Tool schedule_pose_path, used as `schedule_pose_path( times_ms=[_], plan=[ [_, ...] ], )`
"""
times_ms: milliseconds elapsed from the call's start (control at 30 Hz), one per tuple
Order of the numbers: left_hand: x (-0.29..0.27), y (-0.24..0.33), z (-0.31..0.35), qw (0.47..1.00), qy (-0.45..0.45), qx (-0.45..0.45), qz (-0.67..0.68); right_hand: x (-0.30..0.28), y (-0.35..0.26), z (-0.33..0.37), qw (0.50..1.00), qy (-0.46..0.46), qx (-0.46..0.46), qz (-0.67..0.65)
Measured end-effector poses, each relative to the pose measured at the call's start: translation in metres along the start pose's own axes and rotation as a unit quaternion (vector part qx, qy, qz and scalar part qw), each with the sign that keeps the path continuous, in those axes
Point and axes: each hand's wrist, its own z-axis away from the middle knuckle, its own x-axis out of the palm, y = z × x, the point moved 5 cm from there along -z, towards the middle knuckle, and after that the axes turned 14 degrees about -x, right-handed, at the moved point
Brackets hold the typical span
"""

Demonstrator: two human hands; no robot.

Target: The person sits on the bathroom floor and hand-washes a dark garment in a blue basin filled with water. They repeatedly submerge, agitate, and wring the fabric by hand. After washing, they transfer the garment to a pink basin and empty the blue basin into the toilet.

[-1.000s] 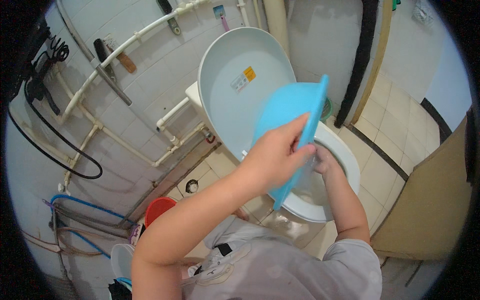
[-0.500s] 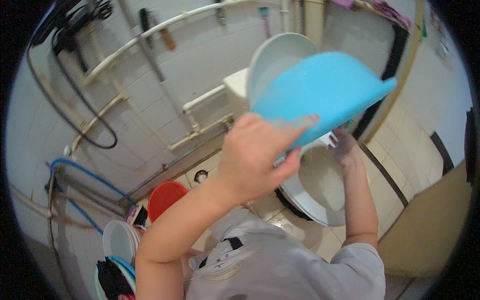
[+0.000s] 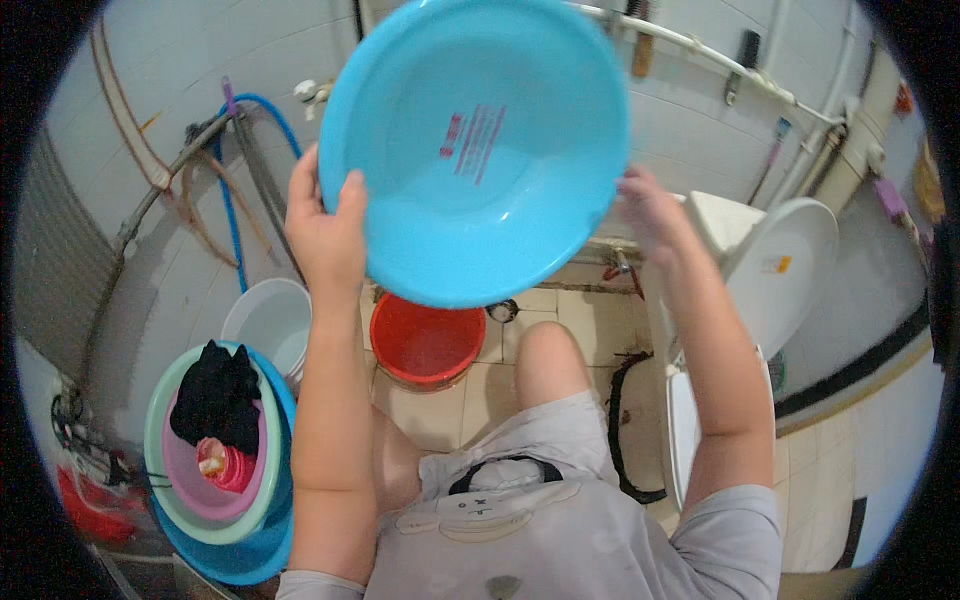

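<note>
A round light-blue plastic basin (image 3: 490, 190) is raised in front of me, tilted so that its inside faces me. Reddish print marks its bottom, and I see no water in it. My left hand (image 3: 328, 225) grips the left rim, thumb on the inside and fingers behind. At the right rim, my right hand (image 3: 655, 220) holds on, its fingers partly behind the basin and slightly blurred. Below the basin's lower edge, a red bucket (image 3: 427, 350) stands on the tiled floor, partly covered by it from this view.
On the left are stacked basins (image 3: 160, 460), with black cloth (image 3: 217, 395) and a pink container (image 3: 228, 465) in the top one. A white bucket (image 3: 265, 320) stands behind them. The toilet (image 3: 680, 430), lid up (image 3: 790, 265), is at right. A blue hose (image 3: 230, 200) hangs along the wall.
The view has swung left, away from the toilet. The basin was tipped over the toilet bowl with its outside showing; now it is turned to face me, above the red bucket.
</note>
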Motion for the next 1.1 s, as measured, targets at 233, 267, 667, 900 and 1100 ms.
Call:
schedule_pose_path(
  times_ms=[233, 267, 667, 900, 1100],
  plan=[
    [-0.09, -0.213, 0.023, 0.959, 0.07, -0.275, 0.008, 0.111, 0.226, 0.012, 0.958, -0.022, 0.197, -0.207],
    [-0.096, -0.241, 0.037, 0.945, 0.08, -0.316, 0.022, 0.124, 0.247, 0.027, 0.939, -0.011, 0.22, -0.266],
    [-0.137, -0.379, 0.142, 0.885, 0.228, -0.403, -0.039, 0.167, 0.4, 0.082, 0.849, -0.014, 0.461, -0.259],
    [-0.13, -0.389, 0.136, 0.842, 0.273, -0.465, -0.023, 0.188, 0.352, 0.045, 0.873, 0.018, 0.439, -0.212],
    [-0.129, -0.412, 0.135, 0.848, 0.236, -0.47, -0.068, 0.2, 0.408, 0.008, 0.893, 0.019, 0.368, -0.259]
  ],
)
